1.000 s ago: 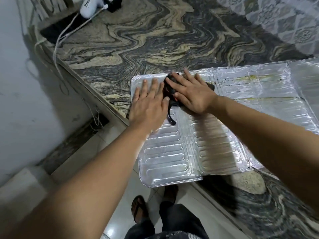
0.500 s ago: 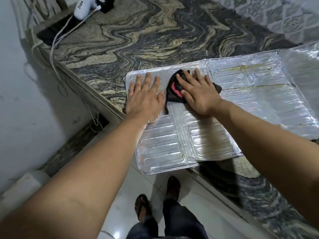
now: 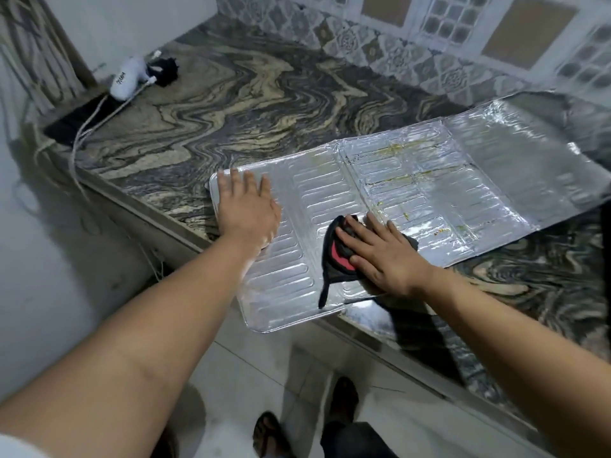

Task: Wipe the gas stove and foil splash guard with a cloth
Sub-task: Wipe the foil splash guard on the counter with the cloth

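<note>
The foil splash guard (image 3: 413, 180) lies flat and unfolded on the marbled counter, its near left corner hanging over the counter's edge. Yellowish grease streaks mark its middle panel. My left hand (image 3: 246, 206) rests flat, fingers spread, on the guard's far left panel. My right hand (image 3: 380, 251) presses a black cloth with a red patch (image 3: 337, 256) flat onto the near part of the guard. A black strap of the cloth trails toward the guard's front edge. No gas stove is in view.
The marbled counter (image 3: 248, 104) runs back to a patterned tile wall (image 3: 380, 38). A white device (image 3: 127, 79) with a white cable (image 3: 89, 127) lies at the far left corner beside a black object. My feet stand on the pale floor tiles (image 3: 264, 365) below.
My right hand has slid the cloth from beside my left hand, near the guard's far edge, rightward and toward me. My left hand stays flat on the left panel. The view has tilted up.
</note>
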A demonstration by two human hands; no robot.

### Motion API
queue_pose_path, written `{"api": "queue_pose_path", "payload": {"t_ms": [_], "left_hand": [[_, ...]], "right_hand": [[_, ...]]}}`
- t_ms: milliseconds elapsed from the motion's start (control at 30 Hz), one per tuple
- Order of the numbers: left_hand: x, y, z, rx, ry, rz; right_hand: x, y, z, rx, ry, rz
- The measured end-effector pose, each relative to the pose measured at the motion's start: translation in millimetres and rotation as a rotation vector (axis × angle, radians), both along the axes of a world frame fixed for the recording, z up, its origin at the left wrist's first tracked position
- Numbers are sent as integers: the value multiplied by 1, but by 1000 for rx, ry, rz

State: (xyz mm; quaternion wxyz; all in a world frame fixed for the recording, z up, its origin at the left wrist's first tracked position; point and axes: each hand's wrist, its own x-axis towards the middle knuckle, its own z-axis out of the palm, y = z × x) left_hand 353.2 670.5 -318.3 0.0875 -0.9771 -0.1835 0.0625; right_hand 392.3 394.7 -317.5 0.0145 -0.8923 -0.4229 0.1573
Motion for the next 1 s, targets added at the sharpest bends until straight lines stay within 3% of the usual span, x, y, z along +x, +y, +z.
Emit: {"api": "queue_pose_path", "payload": {"t_ms": [133,267,333,633,1000], "left_hand": [[2,-13,8,101,-8,-51],[18,-44,5,-378,-176,96],[22,-57,-6,-490,-175,140],[22,-62,-24,-346,-184,151],[26,-63,-26,-295,-194,163]], "right_hand": [[5,-8,2,-3,16,62],[16,-13,0,-11,13,176],[25,-17,0,-27,0,258],[95,9,2,-11,-4,434],[194,84,-4,80,-43,277]]}}
